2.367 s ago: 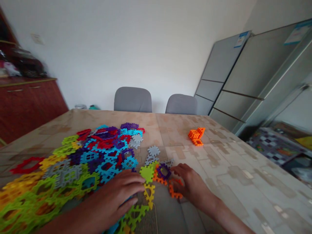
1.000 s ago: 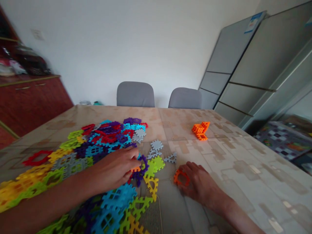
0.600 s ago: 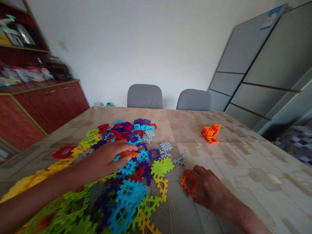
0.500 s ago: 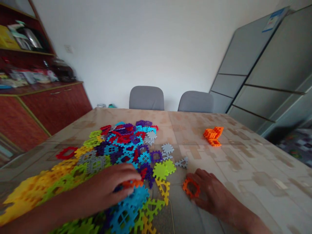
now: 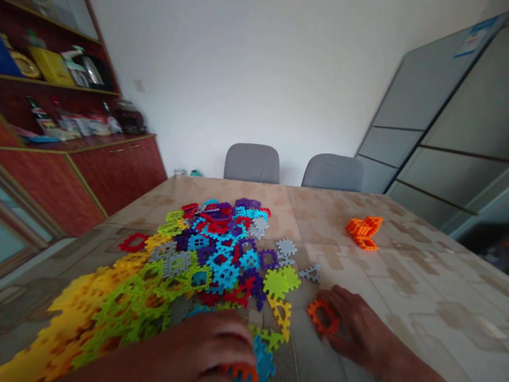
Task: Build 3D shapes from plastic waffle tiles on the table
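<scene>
My left hand (image 5: 226, 337) is low at the bottom edge, fingers curled around an orange interlocking plastic piece (image 5: 242, 370), only part of which shows. Just beside and under its fingers are blue notched pieces (image 5: 263, 356). My right hand (image 5: 353, 321) rests by the tabletop to the right, with thumb and fingers gripping an orange ring-shaped interlocking piece (image 5: 314, 313) that has a toothed rim and an open middle. A grey triangular piece (image 5: 312, 273) lies just beyond the right hand. Yellow notched pieces (image 5: 281, 315) lie between the two hands.
A heap of green pieces (image 5: 131, 297), yellow pieces (image 5: 55, 323) and other colours covers the table's left side. A stack of orange pieces (image 5: 363, 232) stands back right. Two grey chairs (image 5: 252, 162) stand behind the table (image 5: 433, 276).
My left hand has moved nearer to me and slightly right with the orange piece, uncovering green and red pieces. My right hand keeps its orange ring. The view has turned a little left.
</scene>
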Available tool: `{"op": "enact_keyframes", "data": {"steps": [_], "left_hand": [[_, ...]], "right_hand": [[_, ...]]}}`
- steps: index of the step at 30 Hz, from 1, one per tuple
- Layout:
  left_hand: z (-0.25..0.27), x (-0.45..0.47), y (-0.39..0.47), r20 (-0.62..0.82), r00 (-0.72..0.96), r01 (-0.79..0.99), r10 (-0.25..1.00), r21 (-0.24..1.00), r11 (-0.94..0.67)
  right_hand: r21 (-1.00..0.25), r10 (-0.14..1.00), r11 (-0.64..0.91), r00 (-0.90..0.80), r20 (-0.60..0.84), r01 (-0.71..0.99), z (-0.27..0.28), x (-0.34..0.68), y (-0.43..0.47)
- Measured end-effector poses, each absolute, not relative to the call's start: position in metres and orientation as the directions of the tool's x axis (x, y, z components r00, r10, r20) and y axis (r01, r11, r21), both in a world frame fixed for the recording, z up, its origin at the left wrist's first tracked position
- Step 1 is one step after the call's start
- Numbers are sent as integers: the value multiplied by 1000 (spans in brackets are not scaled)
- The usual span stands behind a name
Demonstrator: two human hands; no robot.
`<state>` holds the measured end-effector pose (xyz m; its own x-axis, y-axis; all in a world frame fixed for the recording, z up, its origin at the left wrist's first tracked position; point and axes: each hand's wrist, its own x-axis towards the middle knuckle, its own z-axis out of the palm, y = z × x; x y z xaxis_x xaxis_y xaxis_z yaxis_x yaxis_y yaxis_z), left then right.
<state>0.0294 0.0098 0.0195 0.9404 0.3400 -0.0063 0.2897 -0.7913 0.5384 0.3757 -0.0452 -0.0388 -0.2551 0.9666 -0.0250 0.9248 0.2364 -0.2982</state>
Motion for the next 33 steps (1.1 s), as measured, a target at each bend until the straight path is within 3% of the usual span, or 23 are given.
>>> {"op": "enact_keyframes", "data": {"steps": [3,6,8,11,19,24,27,29,33], "left_hand": [[11,11,48,145,841,392,521,500,-772],[7,-15,85,260,620,589,740,470,-658],[6,-28,97,309,513,645,800,476,-598],[2,-35,95,323,499,646,804,481,-593],[-19,-6,73,283,647,571,707,435,-697],[10,7,85,348,661,537,665,399,-743],[32,1,96,383,569,600,727,410,-686],[38,-8,97,330,531,621,780,475,-624],[24,-38,75,71,551,594,831,667,-451]], "right_hand": [[-302,967,237,-253,-15,923,-48,376,-42],[-294,980,180,-195,-22,939,-55,379,-39],[-263,991,134,-137,6,955,-58,383,-39],[-201,996,90,-83,41,976,-61,387,-42],[-125,998,-19,26,58,992,-48,369,-47],[-158,999,-23,28,24,987,-44,382,-42],[-179,1000,-1,1,-2,984,-47,397,-39],[-212,1000,24,-21,16,977,-49,404,-39],[-288,999,32,-23,33,957,-49,406,-42]]}}
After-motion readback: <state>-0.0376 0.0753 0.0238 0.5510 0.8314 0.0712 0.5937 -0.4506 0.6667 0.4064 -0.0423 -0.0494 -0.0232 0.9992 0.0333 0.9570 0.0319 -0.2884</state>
